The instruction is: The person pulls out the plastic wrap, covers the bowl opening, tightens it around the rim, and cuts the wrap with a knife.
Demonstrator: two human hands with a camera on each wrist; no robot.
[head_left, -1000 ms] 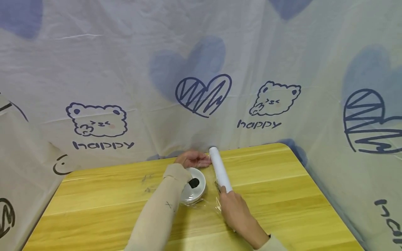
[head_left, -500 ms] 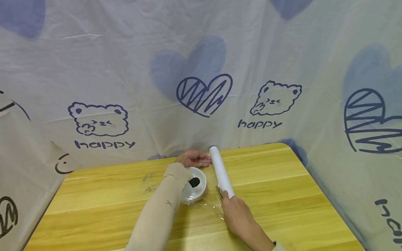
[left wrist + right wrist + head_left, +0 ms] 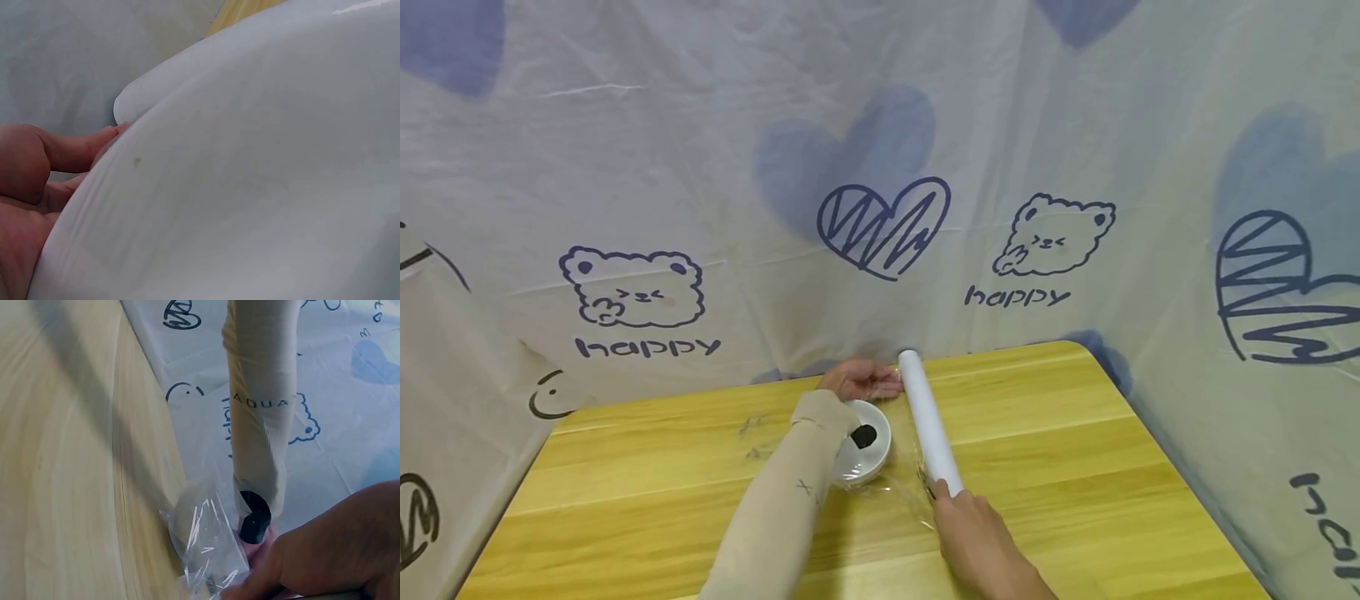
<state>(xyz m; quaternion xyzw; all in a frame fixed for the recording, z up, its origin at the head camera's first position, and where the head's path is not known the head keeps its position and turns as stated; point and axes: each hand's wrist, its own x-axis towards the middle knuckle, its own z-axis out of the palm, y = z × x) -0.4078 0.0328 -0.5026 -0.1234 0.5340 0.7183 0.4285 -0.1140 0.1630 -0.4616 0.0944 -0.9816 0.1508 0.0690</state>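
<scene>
A white bowl [image 3: 874, 454] stands on the table under clear cling film [image 3: 887, 493], partly hidden by my left forearm. To its right lies a white cling film roll [image 3: 929, 425]. My left hand [image 3: 859, 381] is behind the bowl, its fingertips pinching the film by the roll's far end. In the left wrist view, the fingers [image 3: 75, 150] reach past the bowl [image 3: 237, 175] to that end. At the roll's near end, my right hand [image 3: 977, 533] grips a slim tool with a metal tip [image 3: 926, 482] beside the film; most of it is hidden, so its kind is unclear.
The wooden table [image 3: 647, 500] ends at a printed cloth hanging [image 3: 760, 308] behind and at both sides. A black device [image 3: 863, 436] sits at my left cuff, over the bowl.
My right hand has moved along the roll toward me with the tool, baring more of the roll's near end. My left hand, the bowl and the roll have stayed about still.
</scene>
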